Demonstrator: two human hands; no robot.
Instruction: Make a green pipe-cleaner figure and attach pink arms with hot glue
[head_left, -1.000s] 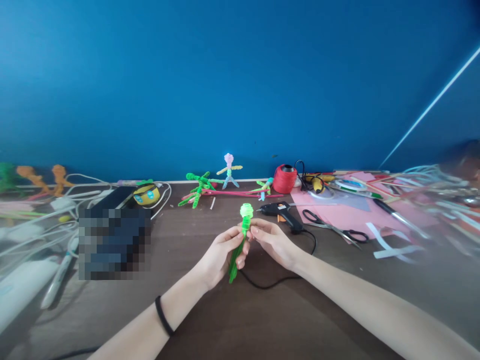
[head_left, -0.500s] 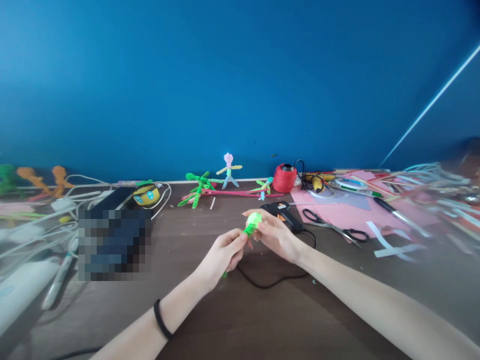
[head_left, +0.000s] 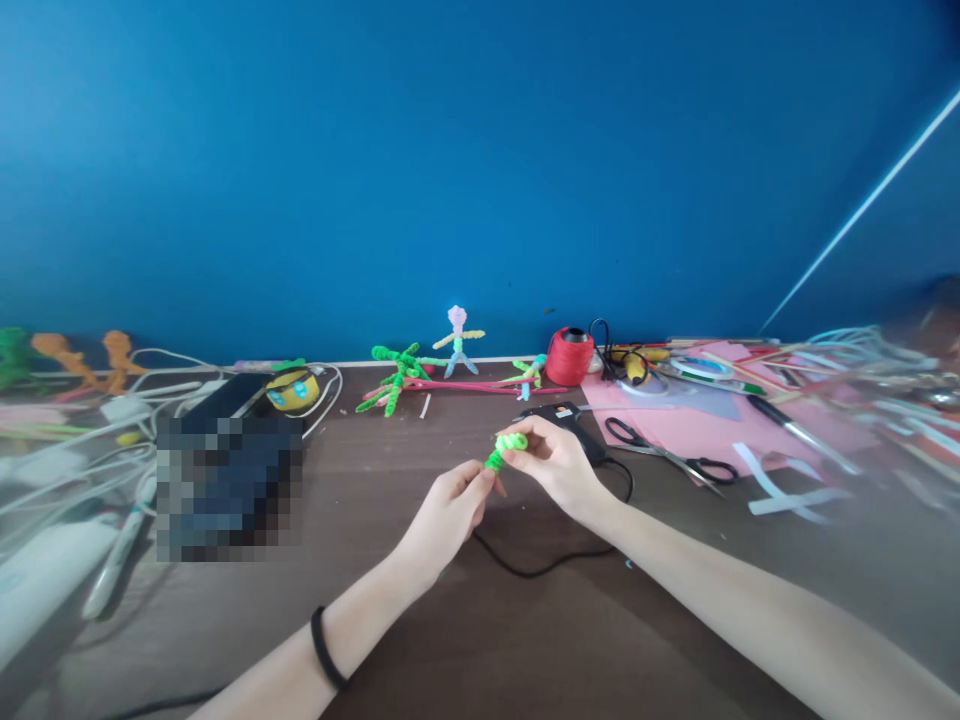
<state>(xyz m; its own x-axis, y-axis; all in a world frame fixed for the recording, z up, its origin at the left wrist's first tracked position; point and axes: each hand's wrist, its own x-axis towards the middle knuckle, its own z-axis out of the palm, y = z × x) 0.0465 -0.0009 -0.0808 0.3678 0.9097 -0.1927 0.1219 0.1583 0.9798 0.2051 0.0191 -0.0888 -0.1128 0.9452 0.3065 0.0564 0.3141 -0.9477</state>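
Observation:
A green pipe-cleaner piece [head_left: 496, 459], twisted into a stem with a paler yellow-green coil on top, is held between both hands above the table. My left hand [head_left: 459, 500] pinches the lower stem between thumb and fingers. My right hand [head_left: 553, 466] has its thumb and fingers closed on the pale coil at the upper end. Fingers hide part of the piece. Just behind my right hand lies a black glue gun [head_left: 574, 425], its cord curving round below.
Pipe-cleaner figures, one green [head_left: 397, 378] and one pastel [head_left: 457, 340], stand along the wall beside a red thread spool [head_left: 569, 357]. Scissors [head_left: 671, 456] and pink paper [head_left: 705, 415] lie at right. Cables, a marker [head_left: 120, 560] and a yellow tape measure [head_left: 292, 390] are at left.
My right hand has turned, with its fingers now closed on the coil's right side. The pale coil has tilted to the right. My left hand keeps its pinch on the stem.

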